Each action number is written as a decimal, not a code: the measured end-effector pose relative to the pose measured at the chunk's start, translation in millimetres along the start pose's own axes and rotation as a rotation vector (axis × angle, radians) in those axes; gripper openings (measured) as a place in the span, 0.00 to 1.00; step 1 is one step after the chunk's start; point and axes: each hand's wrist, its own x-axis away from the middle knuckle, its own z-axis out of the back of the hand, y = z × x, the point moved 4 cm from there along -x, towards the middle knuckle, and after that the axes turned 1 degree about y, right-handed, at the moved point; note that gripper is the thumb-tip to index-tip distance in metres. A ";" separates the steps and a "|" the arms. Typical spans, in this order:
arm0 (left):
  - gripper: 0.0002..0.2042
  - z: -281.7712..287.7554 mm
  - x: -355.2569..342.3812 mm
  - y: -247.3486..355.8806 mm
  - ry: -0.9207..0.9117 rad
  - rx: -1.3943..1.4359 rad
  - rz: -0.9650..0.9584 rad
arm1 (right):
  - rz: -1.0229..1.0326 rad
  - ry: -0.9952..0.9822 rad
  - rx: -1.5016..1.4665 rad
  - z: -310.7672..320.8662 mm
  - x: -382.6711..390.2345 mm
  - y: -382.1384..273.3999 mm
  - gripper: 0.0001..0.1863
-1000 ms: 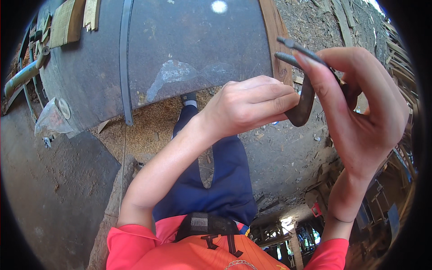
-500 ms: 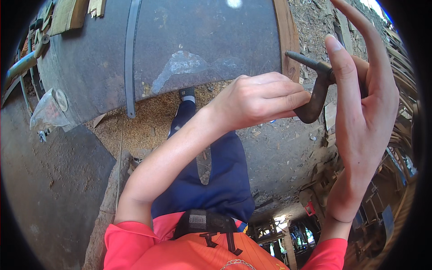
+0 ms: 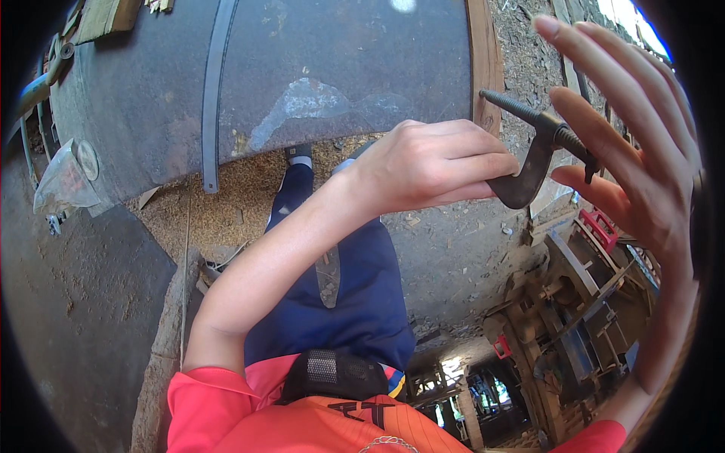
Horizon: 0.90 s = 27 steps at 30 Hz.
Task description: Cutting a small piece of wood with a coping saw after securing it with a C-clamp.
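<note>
My left hand [image 3: 438, 166] is closed around the lower frame of a dark metal C-clamp [image 3: 521, 187]; part of the frame is hidden inside the fist. The clamp's threaded screw [image 3: 512, 106] slants up to the left, its tip over the wooden strip [image 3: 483, 60] along the table's right edge. I cannot tell whether the tip touches the wood. My right hand [image 3: 657, 177] is open beside the screw's handle end, fingers spread, with the thumb and a finger on either side of the small crossbar [image 3: 591, 167].
A flat metal bar [image 3: 211, 98] lies across the dark tabletop [image 3: 362, 53]. On the left are a clear plastic bag [image 3: 64, 181] and wood pieces [image 3: 106, 19]. Wood shavings [image 3: 219, 215] cover the floor beneath. Racks with tools [image 3: 574, 279] stand at the lower right.
My right hand has opened wider and swung outward to the right, uncovering the screw's handle end. My left hand keeps its hold on the clamp, and the view has shifted slightly.
</note>
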 end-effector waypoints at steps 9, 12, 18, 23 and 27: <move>0.49 5.0 -36.2 -12.8 0.134 0.183 0.003 | 0.066 -0.125 -0.033 12.7 0.4 0.9 0.60; 0.50 8.0 -44.7 -13.0 0.065 0.184 0.036 | 0.162 -0.102 -0.032 13.4 1.0 6.8 0.58; 0.43 16.6 -53.3 -15.6 -0.121 0.203 0.102 | 0.164 -0.061 -0.060 4.9 2.4 10.3 0.47; 0.41 8.0 -56.7 -16.0 -0.089 0.225 0.050 | 0.241 0.032 0.123 -4.5 17.1 10.7 0.38; 0.41 5.9 -57.6 -17.0 -0.084 0.219 0.019 | 0.320 0.071 0.149 -2.9 14.6 11.7 0.36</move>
